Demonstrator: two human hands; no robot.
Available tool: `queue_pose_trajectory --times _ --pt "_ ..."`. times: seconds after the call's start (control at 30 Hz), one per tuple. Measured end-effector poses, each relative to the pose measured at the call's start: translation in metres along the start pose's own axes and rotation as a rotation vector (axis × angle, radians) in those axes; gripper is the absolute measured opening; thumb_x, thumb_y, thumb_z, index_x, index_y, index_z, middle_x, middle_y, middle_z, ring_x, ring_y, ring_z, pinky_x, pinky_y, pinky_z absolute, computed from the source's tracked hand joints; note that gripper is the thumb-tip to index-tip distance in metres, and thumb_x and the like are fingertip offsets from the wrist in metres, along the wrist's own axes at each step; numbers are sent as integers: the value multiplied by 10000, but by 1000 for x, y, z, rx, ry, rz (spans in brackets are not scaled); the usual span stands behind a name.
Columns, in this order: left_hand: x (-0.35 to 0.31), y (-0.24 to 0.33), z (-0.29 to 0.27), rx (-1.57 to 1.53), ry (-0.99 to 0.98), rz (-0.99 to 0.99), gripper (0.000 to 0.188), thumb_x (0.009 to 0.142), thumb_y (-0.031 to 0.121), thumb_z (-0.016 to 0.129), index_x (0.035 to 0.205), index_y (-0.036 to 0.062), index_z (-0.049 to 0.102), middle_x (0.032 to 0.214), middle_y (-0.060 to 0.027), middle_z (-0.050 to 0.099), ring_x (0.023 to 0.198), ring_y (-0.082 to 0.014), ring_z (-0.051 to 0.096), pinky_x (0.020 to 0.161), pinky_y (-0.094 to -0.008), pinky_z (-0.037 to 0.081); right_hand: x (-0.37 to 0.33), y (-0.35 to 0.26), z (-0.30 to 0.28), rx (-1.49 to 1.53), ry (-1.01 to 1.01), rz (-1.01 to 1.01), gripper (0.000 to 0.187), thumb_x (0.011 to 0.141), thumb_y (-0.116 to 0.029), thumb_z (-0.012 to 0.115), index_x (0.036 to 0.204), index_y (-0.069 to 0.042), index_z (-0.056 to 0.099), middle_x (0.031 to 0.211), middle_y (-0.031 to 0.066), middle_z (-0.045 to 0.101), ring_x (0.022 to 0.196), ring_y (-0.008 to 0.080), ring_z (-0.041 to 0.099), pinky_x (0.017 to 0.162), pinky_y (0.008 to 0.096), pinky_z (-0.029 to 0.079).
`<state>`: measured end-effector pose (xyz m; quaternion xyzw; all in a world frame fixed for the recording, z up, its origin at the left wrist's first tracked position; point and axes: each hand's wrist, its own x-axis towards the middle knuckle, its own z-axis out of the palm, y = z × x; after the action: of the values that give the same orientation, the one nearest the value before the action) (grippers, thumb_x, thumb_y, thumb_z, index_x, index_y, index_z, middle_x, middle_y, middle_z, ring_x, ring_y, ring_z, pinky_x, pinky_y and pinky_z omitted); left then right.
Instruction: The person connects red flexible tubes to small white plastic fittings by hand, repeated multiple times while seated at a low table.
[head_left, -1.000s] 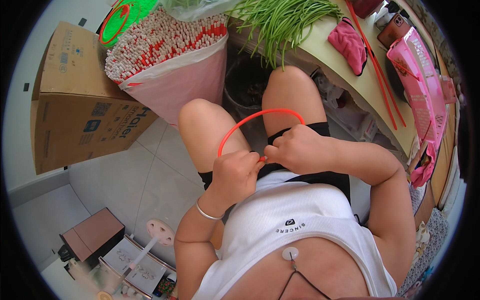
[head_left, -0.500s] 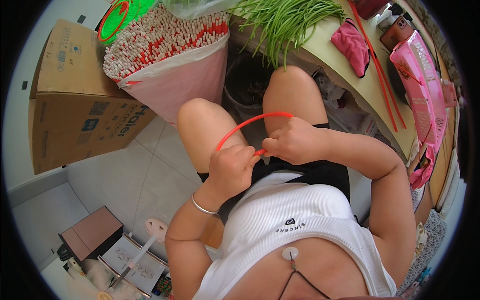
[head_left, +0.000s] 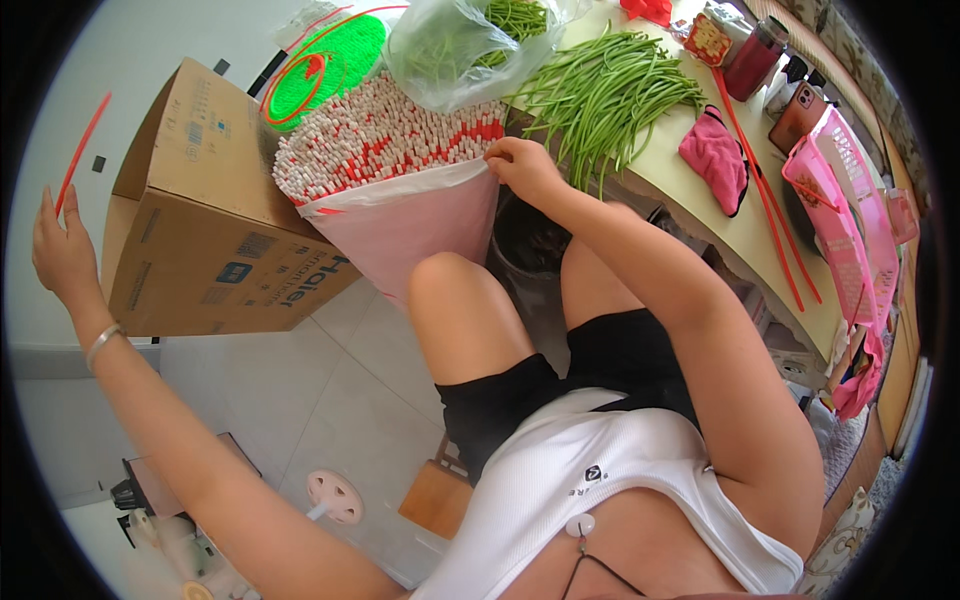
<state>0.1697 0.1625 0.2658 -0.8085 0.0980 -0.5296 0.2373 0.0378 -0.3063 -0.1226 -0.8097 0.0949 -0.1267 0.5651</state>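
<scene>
Out at the far left, beside the cardboard box (head_left: 215, 265), my left hand (head_left: 65, 245) is raised with a red plastic tube (head_left: 84, 145) between its fingers. The tube looks like a ring seen edge-on. My right hand (head_left: 525, 168) reaches forward to the right rim of a pale pink bag (head_left: 410, 220). Its fingertips are pinched together there; what they grip, if anything, is too small to make out. Packed upright in that bag are many thin tubes (head_left: 390, 135) with white and red ends.
Behind the bag lies a bright green round bundle (head_left: 345, 60) with red rings. A clear plastic bag (head_left: 450, 60) holds green stalks. On the table are loose green stalks (head_left: 615, 100), a pink cloth (head_left: 715, 160), red tubes (head_left: 770, 220), a dark red flask (head_left: 757, 60) and a phone (head_left: 798, 117).
My hands have parted from the red ring held together over my lap. The left has swung far left with a red tube; the right has moved forward to the pink bag.
</scene>
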Motion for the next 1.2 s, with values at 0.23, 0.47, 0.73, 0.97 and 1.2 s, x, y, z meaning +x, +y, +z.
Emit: queue_pose_trajectory --times 0.23,0.47,0.73,0.97,1.2 --pt "-73 101 -71 -821 -350 -191 432 954 281 656 1307 37 613 1315 -116 622 1232 -259 565 1050 -367 427 58 4 52 -275 160 126 194 802 -158 642 955 -105 750 958 152 720 934 348 679 835 436 531" --pt "-218 205 -144 -1390 -775 -77 280 815 58 725 1093 30 714 1154 -91 696 1122 -236 622 990 -362 470 68 -4 72 -314 142 173 157 795 -175 648 908 -120 742 971 131 723 938 336 687 826 441 530" --pt "-276 294 -165 -1819 -1004 -305 179 869 34 684 1035 -20 723 1043 -114 710 946 -188 671 886 -312 516 59 -11 61 -76 19 7 233 771 -279 764 904 -96 709 890 110 713 875 298 675 782 413 511" --pt "-274 326 -171 -2183 -1168 -657 202 929 57 657 1100 -47 686 1055 -120 701 944 -205 670 879 -313 531 49 -242 -22 541 173 -626 262 974 -234 600 939 23 643 838 102 719 744 157 676 713 318 527" --pt "-250 371 -156 -2733 -1311 -1083 517 972 231 620 1374 -56 468 1392 -262 508 1138 -314 628 973 -427 512 -28 -304 -206 759 220 -897 212 995 -136 555 1023 63 624 918 139 675 839 211 656 868 364 522"
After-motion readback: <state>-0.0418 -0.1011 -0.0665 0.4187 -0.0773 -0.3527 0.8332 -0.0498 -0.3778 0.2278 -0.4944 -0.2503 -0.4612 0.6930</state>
